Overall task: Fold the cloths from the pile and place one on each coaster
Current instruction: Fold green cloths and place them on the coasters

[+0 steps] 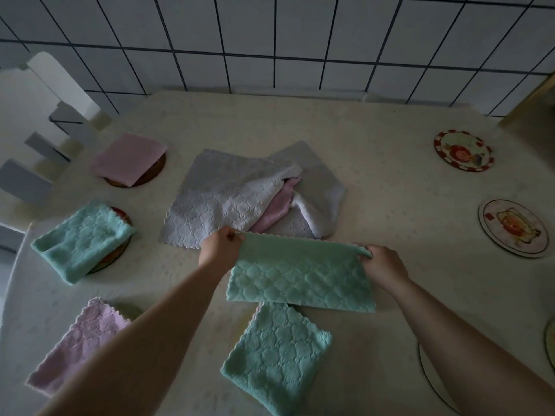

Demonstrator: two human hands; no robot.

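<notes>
Pinching the two upper corners of a green cloth (300,277), the left hand (220,247) and right hand (383,264) hold it stretched between them, folded once into a band, just above the tabletop (360,145). Its lower edge overlaps the far corner of a folded green cloth (276,355) lying directly below, nearest the camera. Behind the hands sits the pile (252,196): grey cloths spread flat with a white and a pink one bunched on top, its near edge just beyond the left hand. To the left, a folded green cloth (82,238) covers most of a coaster (121,216), whose red rim shows at the far edge. Further back on the left a folded pink cloth (129,159) rests on a brown coaster (156,172). At near left a folded lilac cloth (78,337) is partly hidden by the left forearm; whether a coaster lies beneath it cannot be told. On the right, well apart from the hands, two uncovered round coasters bear cartoon pictures: a red-rimmed one (464,150) at the back and a pale one (513,228) nearer. Any writing on them is too small to read. A curved dark rim (428,373) shows beside the right forearm. A white-tiled wall (270,40) with dark grout backs the tabletop.
</notes>
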